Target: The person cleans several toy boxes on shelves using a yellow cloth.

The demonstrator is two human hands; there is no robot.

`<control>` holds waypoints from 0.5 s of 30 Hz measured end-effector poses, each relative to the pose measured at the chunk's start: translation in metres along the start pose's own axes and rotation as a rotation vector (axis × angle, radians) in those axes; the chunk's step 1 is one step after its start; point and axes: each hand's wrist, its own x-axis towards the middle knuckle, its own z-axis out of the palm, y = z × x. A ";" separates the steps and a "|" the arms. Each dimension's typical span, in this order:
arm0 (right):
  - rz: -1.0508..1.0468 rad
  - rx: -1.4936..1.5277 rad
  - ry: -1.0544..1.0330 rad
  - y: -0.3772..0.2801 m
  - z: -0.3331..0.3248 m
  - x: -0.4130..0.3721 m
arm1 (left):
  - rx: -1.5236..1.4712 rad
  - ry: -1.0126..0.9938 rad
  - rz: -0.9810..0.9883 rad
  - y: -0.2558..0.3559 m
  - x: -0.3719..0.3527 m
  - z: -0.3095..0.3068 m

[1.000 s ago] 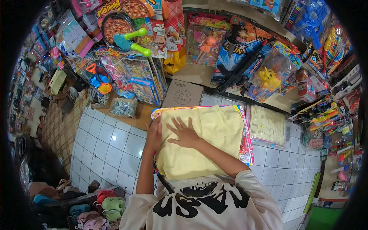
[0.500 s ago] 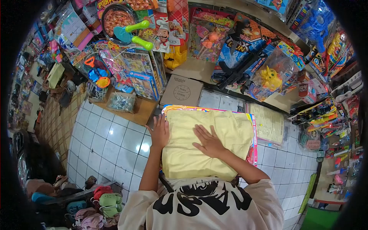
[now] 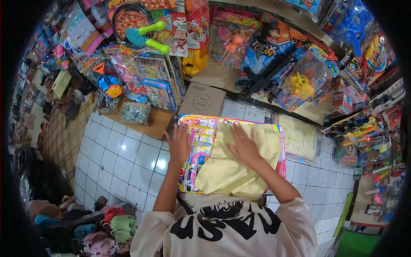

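Observation:
A pale yellow cloth (image 3: 229, 173) lies rumpled over the right and middle part of a flat, colourful toy package (image 3: 201, 139). The package's left side shows cartoon figures and small pink and blue toy pieces. My right hand (image 3: 245, 147) is laid flat on the upper part of the cloth, fingers stretched out. At the package's left edge my left hand (image 3: 180, 143) rests with fingers spread, holding nothing. Much of the package's print stays hidden under the cloth.
Beyond the package sits a wall clock box (image 3: 201, 103). Plastic-wrapped papers (image 3: 297, 135) lie to the right on the white tiled floor (image 3: 124, 158). Packaged toys, including a black toy gun (image 3: 269, 73), line the back. Sandals (image 3: 122, 227) are at lower left.
The cloth has shifted right and bunched up, uncovering the left part of the toy package. My right hand has moved slightly up and right; my left hand stays at the left edge.

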 end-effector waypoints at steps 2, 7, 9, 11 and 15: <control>0.054 -0.087 -0.020 -0.004 0.034 0.030 | 0.037 -0.043 -0.046 0.003 -0.002 0.000; -0.077 -0.176 -0.027 -0.013 0.077 0.039 | -0.066 0.005 -0.092 -0.011 -0.006 0.009; -0.252 -0.113 -0.084 -0.010 0.073 0.027 | -0.063 0.010 -0.071 -0.013 -0.009 0.008; -0.404 -0.071 -0.157 -0.012 0.057 0.015 | -0.087 0.023 -0.068 -0.011 -0.008 0.006; -0.557 0.044 -0.324 0.002 0.049 0.025 | -0.140 0.027 -0.062 -0.007 -0.005 0.006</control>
